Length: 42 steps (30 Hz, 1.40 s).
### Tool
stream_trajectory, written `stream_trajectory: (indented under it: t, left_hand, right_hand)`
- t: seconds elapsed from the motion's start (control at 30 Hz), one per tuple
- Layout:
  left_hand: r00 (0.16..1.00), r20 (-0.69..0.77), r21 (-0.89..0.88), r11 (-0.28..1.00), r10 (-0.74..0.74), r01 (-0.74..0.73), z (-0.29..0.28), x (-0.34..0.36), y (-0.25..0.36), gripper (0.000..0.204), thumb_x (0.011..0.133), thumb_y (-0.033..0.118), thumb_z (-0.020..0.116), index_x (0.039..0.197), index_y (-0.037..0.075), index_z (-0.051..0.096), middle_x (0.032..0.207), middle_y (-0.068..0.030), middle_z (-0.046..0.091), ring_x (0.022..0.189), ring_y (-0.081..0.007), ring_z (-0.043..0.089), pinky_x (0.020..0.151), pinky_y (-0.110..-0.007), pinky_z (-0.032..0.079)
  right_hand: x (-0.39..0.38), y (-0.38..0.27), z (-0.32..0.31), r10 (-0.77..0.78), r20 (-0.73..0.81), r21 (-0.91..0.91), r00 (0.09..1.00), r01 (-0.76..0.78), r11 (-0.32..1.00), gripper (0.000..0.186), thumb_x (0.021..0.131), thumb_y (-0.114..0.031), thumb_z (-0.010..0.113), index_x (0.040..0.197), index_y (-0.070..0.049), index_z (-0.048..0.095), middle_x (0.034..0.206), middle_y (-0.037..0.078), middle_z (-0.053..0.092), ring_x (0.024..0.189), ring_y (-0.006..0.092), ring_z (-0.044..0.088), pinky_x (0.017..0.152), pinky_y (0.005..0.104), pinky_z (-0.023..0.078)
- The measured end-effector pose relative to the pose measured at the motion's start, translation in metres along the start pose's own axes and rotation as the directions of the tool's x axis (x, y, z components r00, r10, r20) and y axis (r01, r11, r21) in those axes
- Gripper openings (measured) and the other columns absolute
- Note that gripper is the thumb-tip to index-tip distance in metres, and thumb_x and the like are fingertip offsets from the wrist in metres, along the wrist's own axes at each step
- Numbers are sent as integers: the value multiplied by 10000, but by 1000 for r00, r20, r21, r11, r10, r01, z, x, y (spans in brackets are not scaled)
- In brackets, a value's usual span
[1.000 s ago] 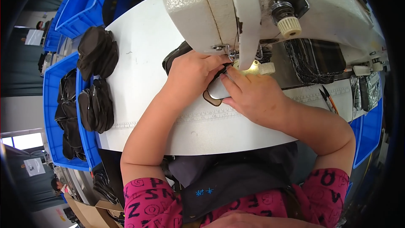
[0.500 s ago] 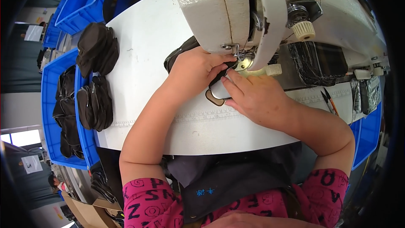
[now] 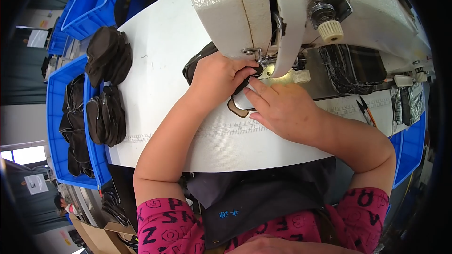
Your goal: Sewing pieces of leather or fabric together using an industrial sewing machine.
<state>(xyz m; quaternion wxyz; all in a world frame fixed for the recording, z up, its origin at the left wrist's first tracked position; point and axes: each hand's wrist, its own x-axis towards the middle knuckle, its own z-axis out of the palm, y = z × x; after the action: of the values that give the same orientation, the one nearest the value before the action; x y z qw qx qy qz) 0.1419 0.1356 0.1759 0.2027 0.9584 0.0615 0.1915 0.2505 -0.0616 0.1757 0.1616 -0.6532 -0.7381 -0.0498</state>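
A black fabric pouch (image 3: 192, 67) lies under the needle end of a white sewing machine (image 3: 221, 19). My left hand (image 3: 215, 79) rests over the pouch, its fingertips pinched on the fabric just beside the presser foot. From the other side my right hand (image 3: 288, 112) grips the near part of the same pouch, index finger and thumb bent close to the metal plate. A tan-coloured, dark-rimmed tab (image 3: 238, 109) sticks out between the two hands. Much of the pouch is hidden beneath my fingers.
Stacked dark pouches (image 3: 107, 55) stand at the table's left edge, beside a blue bin (image 3: 52, 127) holding more. Black pieces (image 3: 353, 68) are piled behind the machine's right side. Two pen-like tools (image 3: 368, 111) lie near a printed ruler strip (image 3: 226, 129) on the white table (image 3: 155, 80).
The machine and both hands appear slightly further left in the picture. Both hands keep their hold on the pouch, with little change in the fingers.
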Motion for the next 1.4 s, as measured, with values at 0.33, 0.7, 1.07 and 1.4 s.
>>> stream_trajectory:
  t: [0.33, 0.7, 1.07, 1.4]
  left_hand:
    - [1000, 7, 86, 996, -4, 3, -6, 0, 8, 124, 845, 174, 797, 967, 168, 815, 931, -5, 766, 870, -225, 720, 718, -364, 584]
    - [998, -53, 150, 989, 17, -9, 2, -2, 7, 124, 852, 188, 793, 970, 156, 815, 911, -27, 752, 862, -235, 722, 701, -367, 584]
    - [995, -37, 161, 982, -94, 99, -10, -9, 22, 222, 847, 172, 787, 1064, 128, 788, 987, -58, 742, 956, -274, 712, 785, -390, 589]
    - [976, 185, -44, 991, -116, 126, -36, -23, 47, 499, 788, 129, 754, 1272, 68, 650, 1250, -125, 689, 1150, -345, 649, 970, -424, 560]
  right_hand:
    - [6, 1, -2, -76, -20, -46, 997, 75, 996, 364, 934, -343, 729, 1081, -19, 651, 1204, 190, 700, 705, 200, 700, 593, 355, 544]
    - [4, 7, 0, -57, -24, -33, 998, 56, 998, 275, 851, -185, 711, 1057, -17, 641, 1200, 199, 717, 721, 210, 716, 601, 362, 560]
    - [5, 7, -1, -46, -12, -64, 999, 45, 997, 320, 813, -120, 675, 1105, 8, 650, 1240, 224, 709, 771, 215, 726, 627, 368, 575]
    - [-4, 10, -6, -28, 43, -71, 999, 31, 997, 413, 831, -116, 686, 1214, 39, 671, 1239, 186, 689, 784, 213, 713, 636, 359, 582]
